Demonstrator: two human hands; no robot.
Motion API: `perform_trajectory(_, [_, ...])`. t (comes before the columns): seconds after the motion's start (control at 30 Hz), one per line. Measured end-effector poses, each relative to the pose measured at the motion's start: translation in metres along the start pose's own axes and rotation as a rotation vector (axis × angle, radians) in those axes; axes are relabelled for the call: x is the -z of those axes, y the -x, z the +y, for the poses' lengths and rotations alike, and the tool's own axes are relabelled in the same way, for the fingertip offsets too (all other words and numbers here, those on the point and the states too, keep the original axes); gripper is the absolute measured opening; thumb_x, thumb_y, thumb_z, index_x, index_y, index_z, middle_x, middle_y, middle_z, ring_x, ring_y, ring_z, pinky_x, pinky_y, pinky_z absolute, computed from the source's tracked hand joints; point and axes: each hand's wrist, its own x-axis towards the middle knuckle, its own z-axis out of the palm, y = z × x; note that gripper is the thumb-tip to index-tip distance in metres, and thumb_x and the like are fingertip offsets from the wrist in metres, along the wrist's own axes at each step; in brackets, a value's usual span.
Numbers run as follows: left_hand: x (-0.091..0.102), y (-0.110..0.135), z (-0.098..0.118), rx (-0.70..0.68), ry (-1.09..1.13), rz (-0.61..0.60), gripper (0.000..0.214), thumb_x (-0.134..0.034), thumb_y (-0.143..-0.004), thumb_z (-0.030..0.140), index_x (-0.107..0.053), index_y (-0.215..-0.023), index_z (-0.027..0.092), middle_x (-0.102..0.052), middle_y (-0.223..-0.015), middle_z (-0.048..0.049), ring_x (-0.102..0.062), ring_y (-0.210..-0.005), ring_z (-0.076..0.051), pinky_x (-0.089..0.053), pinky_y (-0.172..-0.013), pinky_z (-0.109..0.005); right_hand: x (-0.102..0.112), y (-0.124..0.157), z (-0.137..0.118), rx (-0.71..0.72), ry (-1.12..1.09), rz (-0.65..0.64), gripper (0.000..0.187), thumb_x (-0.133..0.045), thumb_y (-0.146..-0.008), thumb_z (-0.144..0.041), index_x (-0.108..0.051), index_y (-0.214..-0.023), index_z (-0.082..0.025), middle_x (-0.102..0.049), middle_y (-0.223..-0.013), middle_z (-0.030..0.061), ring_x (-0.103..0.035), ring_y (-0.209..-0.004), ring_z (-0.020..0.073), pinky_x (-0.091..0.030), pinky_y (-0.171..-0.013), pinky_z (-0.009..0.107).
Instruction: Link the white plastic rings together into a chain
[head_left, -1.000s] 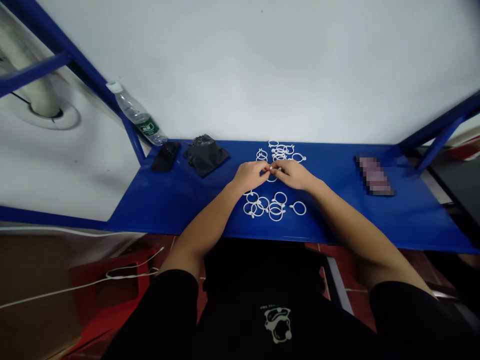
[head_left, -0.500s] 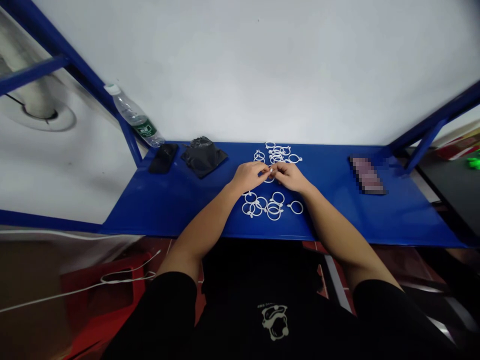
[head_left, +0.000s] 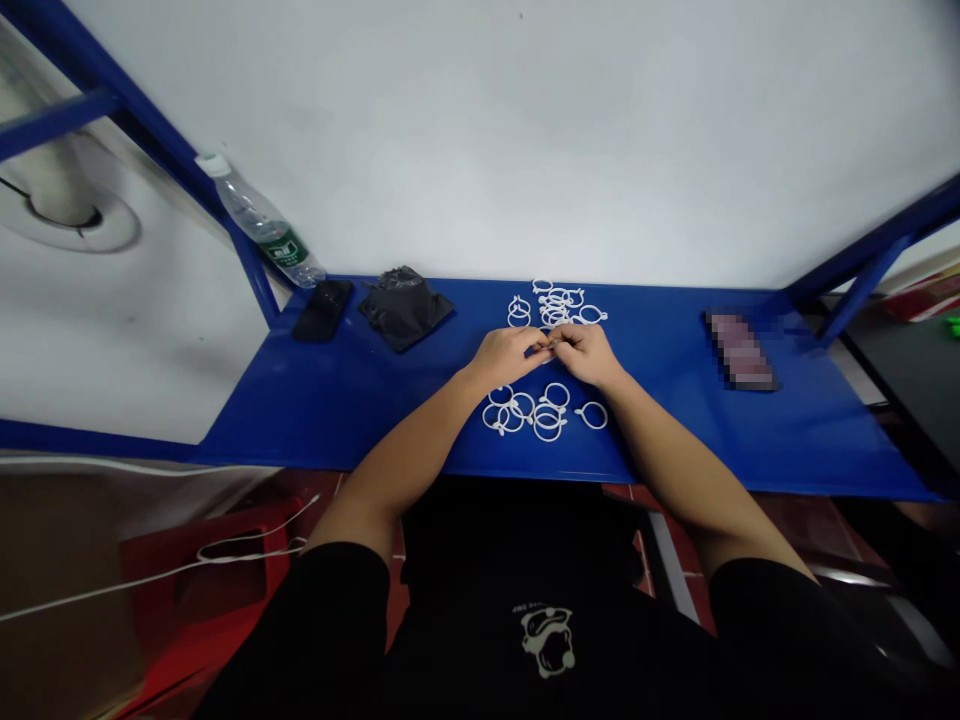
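My left hand [head_left: 504,356] and my right hand [head_left: 591,354] meet over the middle of the blue table, fingertips pinched together. Between them is a white plastic curtain ring [head_left: 548,360], its lower edge showing under the fingers; the rest is covered. Closer to my body lies a loose group of similar white rings [head_left: 547,439], each with a small tab or eyelet. One separate ring [head_left: 604,416] rests to the right of that group. Beyond my hands, more white rings [head_left: 555,312] overlap in a heap by the wall.
A crumpled black plastic bag [head_left: 405,308] and a dark phone [head_left: 322,310] lie to the left. A clear bottle with a green label [head_left: 262,225] leans in the left corner. At right is a blurred-out phone-like object [head_left: 741,350]. Below stands a red stool [head_left: 202,540] with a white cable.
Both hands have shifted slightly right and drawn closer together, covering more of the ring between them. The camera view has moved a little. The loose rings stay where they were.
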Motion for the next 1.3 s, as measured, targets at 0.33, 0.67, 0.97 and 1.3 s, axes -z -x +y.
perform_trajectory(0.33, [0.014,0.001,0.009,-0.053,0.024,0.055,0.016,-0.075,-0.105,0.028,-0.081,-0.119,0.022,-0.079,-0.120,-0.0075,-0.077,-0.105,-0.020,-0.061,-0.093,-0.033,0.001,-0.003,0.014,-0.091,0.115,0.188,0.043,-0.060,-0.093,-0.027,-0.081,-0.130,-0.020,-0.086,-0.111,0.0091,-0.071,-0.074,0.0221,-0.061,-0.080,0.039])
perform_trajectory(0.67, [0.009,0.005,0.034,-0.045,-0.033,-0.490,0.022,-0.063,-0.104,0.024,-0.084,-0.112,0.025,-0.075,-0.125,-0.0059,-0.076,-0.105,-0.022,-0.059,-0.089,-0.034,0.008,-0.003,0.015,0.030,0.210,0.274,0.028,-0.062,-0.097,-0.027,-0.081,-0.118,-0.024,-0.079,-0.121,0.0097,-0.063,-0.070,0.0187,-0.061,-0.074,0.041])
perform_trajectory(0.97, [0.021,-0.003,0.028,0.324,0.027,-0.084,0.021,-0.062,-0.105,0.019,-0.073,-0.123,0.022,-0.077,-0.085,-0.0027,-0.076,-0.087,-0.024,-0.054,-0.081,-0.035,0.001,0.003,0.008,0.206,0.145,0.249,0.023,-0.063,-0.101,-0.030,-0.079,-0.117,-0.027,-0.081,-0.115,0.0086,-0.071,-0.079,0.0211,-0.062,-0.071,0.039])
perform_trajectory(1.3, [0.007,-0.009,0.007,0.495,0.492,0.011,0.015,-0.060,-0.104,0.014,-0.073,-0.109,0.020,-0.074,-0.074,0.0025,-0.071,-0.065,-0.016,-0.052,-0.071,-0.028,-0.004,0.007,-0.012,0.449,0.157,0.024,0.022,-0.063,-0.106,-0.029,-0.079,-0.121,-0.029,-0.082,-0.123,0.0082,-0.078,-0.109,0.0258,-0.067,-0.087,0.042])
